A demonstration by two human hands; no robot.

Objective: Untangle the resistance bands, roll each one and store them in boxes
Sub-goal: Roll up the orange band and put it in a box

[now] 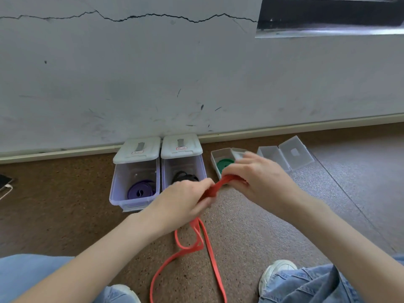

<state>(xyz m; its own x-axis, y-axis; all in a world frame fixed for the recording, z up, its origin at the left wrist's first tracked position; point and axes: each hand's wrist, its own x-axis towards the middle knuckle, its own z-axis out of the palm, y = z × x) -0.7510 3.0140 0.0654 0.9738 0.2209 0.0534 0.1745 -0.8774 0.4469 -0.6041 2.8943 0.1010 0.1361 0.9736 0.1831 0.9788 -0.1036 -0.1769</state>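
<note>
Both hands are mid-frame, clamped on the red band [213, 189]. Left hand [183, 201] pinches it at centre; right hand [258, 178] grips the end just right of that, fingers curled round it. A short taut stretch runs between them. The rest hangs below the left hand and loops on the floor [251, 226] at bottom centre, with one crossover visible, so it's probably not fully untangled.

Handling, my read: flat rubber strap, light, floppy, grippy rather than slick, and it'll spring open if released. Best to start the roll at the right-hand end, keep it flat, and feed slack through the left.

Storage is against the wall: purple band [141, 191] sits in the left clear box [133, 171], black band [184, 177] in the box beside it [183, 165], green roll [224, 164] in a small case [218, 155]. An open empty case [282, 156] at right is likely for red.
</note>
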